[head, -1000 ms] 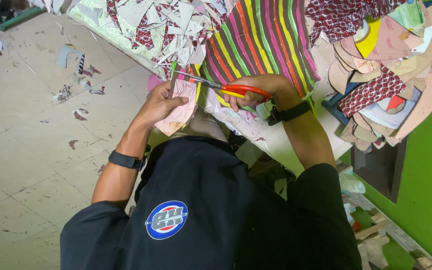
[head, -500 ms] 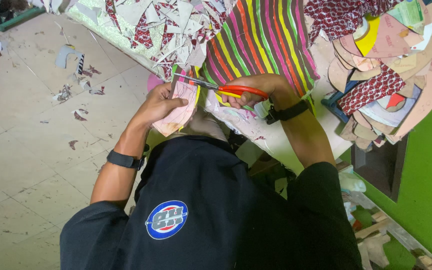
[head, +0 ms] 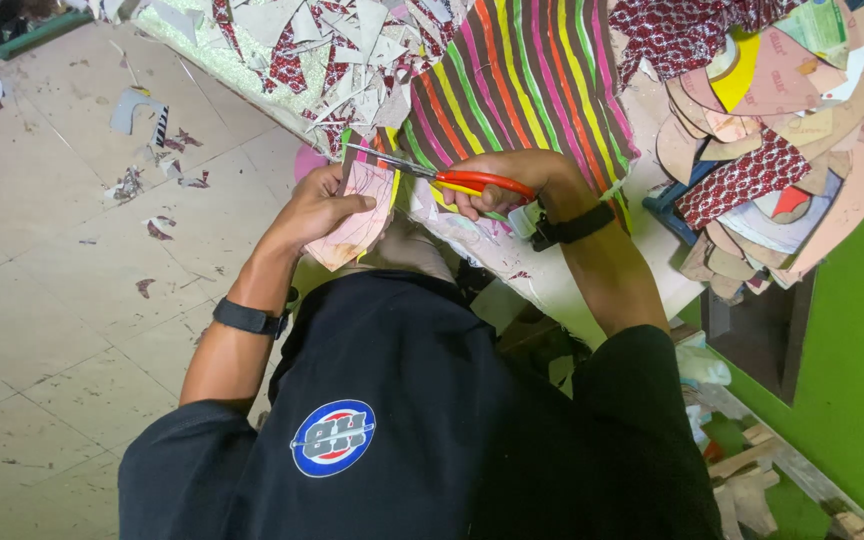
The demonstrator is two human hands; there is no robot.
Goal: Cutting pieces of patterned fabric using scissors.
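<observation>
Gripping red-handled scissors (head: 442,178) at frame centre, right hand (head: 512,180) has fingers curled thru the loops, blades pointing left over a pink printed sheet (head: 357,215). Left hand (head: 317,205) pinches that sheet, thumb on top, fingers closed underneath. Striped fabric (head: 522,80) lies just above; scraps (head: 322,50) upper left.

2 hands (head: 317,205), 1 pr scissors (head: 452,180), 2 wristbands (head: 249,318), approx. 1 striped sheet (head: 522,80).

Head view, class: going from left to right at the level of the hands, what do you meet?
Tiled floor → left hand holding a pink cut piece → red-handled scissors → right hand → black wristwatch → stack of cut pieces.
</observation>
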